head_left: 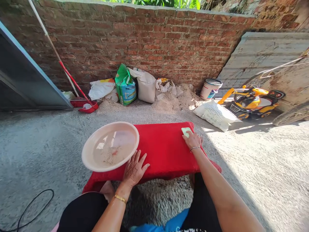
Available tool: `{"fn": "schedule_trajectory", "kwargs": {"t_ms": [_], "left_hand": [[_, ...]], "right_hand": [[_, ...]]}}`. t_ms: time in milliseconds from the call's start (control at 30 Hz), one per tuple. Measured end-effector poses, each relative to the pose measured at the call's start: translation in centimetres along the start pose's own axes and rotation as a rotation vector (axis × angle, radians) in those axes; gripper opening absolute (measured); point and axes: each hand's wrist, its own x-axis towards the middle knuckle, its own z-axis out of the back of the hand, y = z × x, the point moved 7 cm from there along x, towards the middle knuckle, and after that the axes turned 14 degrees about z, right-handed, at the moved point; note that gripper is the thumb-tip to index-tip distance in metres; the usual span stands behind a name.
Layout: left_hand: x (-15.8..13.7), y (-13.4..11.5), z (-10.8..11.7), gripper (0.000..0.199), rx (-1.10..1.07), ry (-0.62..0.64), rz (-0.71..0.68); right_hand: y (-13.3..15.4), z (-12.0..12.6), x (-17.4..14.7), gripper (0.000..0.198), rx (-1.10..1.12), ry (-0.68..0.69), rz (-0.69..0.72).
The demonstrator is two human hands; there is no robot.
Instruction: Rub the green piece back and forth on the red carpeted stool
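A red cloth (159,148) covers a low bench or table in front of me. On its left end sits a pale pink basin (88,158) with water and small dark and reddish bits at the bottom. My left hand (135,168) lies flat on the cloth with fingers spread, right beside the basin's near rim. At the far right corner, my right hand (192,140) is closed on a small pale green, flat, rounded block (186,131), resting on the cloth; I cannot make out its exact kind.
Along the brick wall (169,48) stand a green-blue bag (127,91), a white sack (146,87), sand piles and a bucket (210,89). Another sack (213,114) and a yellow toy excavator (256,102) are at right. A red dustpan (88,107) and a black cable (36,199) lie left.
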Motion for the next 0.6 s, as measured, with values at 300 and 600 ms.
{"fn": "schedule_trajectory", "kwargs": {"t_ms": [300,600], "left_hand": [[-0.1,-0.1,0.0,0.047,0.025,-0.018,-0.003],[-0.1,-0.3,0.4,0.045,0.039,0.001,-0.006]], "right_hand": [[5.4,-0.3,-0.3,0.044,0.159,-0.057,0.136],[25.2,-4.2,-3.2,0.039,0.158,0.079,0.66]]}}
